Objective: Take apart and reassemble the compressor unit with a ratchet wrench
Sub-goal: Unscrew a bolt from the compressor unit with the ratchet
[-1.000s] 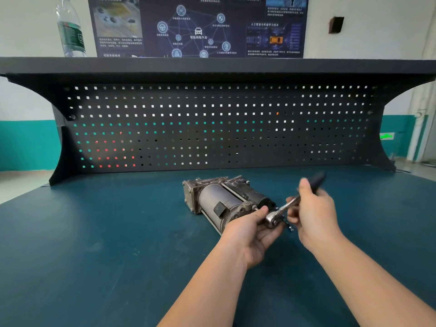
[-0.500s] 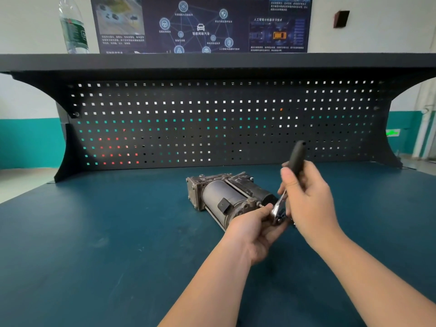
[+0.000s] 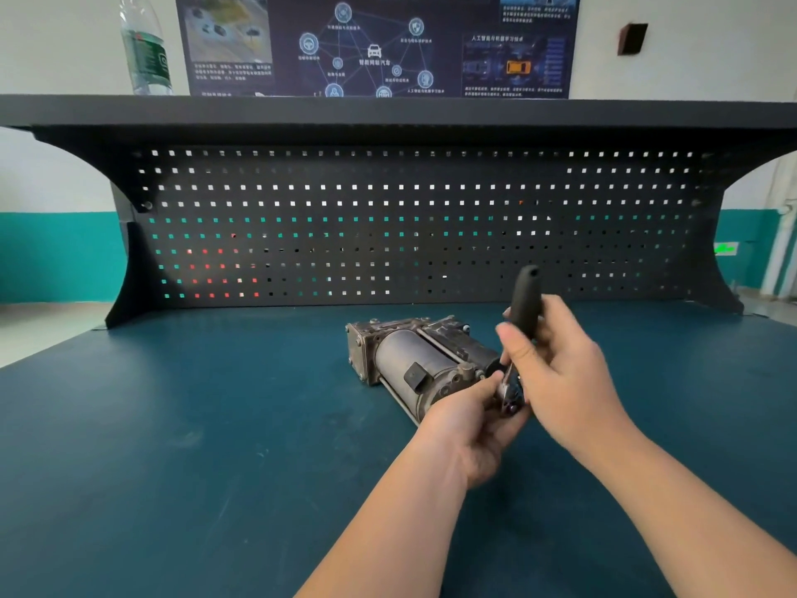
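Note:
A grey metal compressor unit (image 3: 414, 360) lies on its side on the blue bench top (image 3: 215, 446), its near end towards me. My right hand (image 3: 556, 364) grips the black handle of a ratchet wrench (image 3: 524, 302), which stands almost upright. The wrench's chrome head (image 3: 509, 384) sits at the compressor's near end. My left hand (image 3: 470, 420) is at that end, its fingers curled around the wrench head; what lies under them is hidden.
A black perforated back panel (image 3: 409, 226) rises behind the bench with a shelf (image 3: 388, 110) on top. A plastic water bottle (image 3: 144, 45) stands on the shelf at the left. A dark poster (image 3: 375, 41) hangs on the wall.
My right hand has swung the wrench handle from pointing up-right to nearly upright, pivoting on the head. My left hand has stayed at the head.

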The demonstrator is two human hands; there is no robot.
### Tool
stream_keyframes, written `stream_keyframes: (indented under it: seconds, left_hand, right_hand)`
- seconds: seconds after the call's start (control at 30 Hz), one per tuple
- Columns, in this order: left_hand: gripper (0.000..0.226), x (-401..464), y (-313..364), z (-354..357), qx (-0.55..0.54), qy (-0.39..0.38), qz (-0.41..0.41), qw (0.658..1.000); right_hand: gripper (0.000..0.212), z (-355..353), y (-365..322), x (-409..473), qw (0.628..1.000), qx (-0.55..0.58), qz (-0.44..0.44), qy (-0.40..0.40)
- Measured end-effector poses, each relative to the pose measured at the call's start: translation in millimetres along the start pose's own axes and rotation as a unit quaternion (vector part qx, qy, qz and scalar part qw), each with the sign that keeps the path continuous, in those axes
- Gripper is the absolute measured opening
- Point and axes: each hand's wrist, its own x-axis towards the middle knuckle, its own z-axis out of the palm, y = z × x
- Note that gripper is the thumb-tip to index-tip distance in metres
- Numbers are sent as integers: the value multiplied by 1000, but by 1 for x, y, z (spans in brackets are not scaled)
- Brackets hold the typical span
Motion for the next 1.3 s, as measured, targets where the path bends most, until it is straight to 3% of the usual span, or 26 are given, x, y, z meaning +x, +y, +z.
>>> stream_keyframes:
  seconds: [0.1,0.17,0.27,0.33,0.37,0.43,0.5,0.57,0.63,0.73,0.77,0.87,0.93,1.0,1.1,1.13,1.23,1.3]
  left_hand:
    - [19,0,0,0,1,14,2,1000]
    - [22,2,-1,1,1,17,5,1000]
    - [20,2,-2,2,1,22,3,1000]
    - [18,2,-3,3,2,22,2,1000]
    - [19,1,-3,3,4,20,1,1000]
    - [22,1,-3,2,6,20,1,1000]
    - [20,-1,-1,1,4,16,3,1000]
    - [20,-2,1,1,0,11,0,1000]
    - [22,-2,1,0,-1,7,-1,1000]
    - [24,-1,1,1,14,12,5,1000]
    - [22,0,0,1,18,15,6,1000]
    - [15,0,-2,3,24,22,7,999]
    - [15,0,-4,4,26,24,7,999]
    - [19,-1,-3,4,21,23,5,1000]
    - [19,-3,0,2,6,22,6,1000]
    - [18,-4,1,2,3,21,6,1000]
    - [16,-3,1,1,3,23,8,1000]
    - [16,-1,0,1,11,21,11,1000]
  right_hand:
    - [10,2,3,2,997,5,41,61]
    - [16,-1,13,9,971,92,171,141]
    - [26,-6,29,14,833,308,415,198]
    - [29,-6,35,13,780,367,469,194]
    - [29,-6,35,13,786,370,456,192]
    - [24,-6,29,14,856,324,358,184]
    - [17,-6,17,11,954,175,201,140]
    - [11,-5,7,6,993,55,64,77]
    - [7,-2,4,2,998,21,29,59]
    - [17,-2,12,8,973,79,166,138]
    - [20,-4,17,12,941,145,254,168]
    - [28,-9,29,12,792,351,462,190]
    - [29,-9,32,10,760,386,486,192]
    - [27,-7,30,12,800,364,433,199]
    - [21,-7,19,13,932,206,247,164]
    - [20,-7,16,13,960,147,191,144]
    - [20,-8,12,11,975,97,153,126]
    - [21,-9,19,14,943,163,246,155]
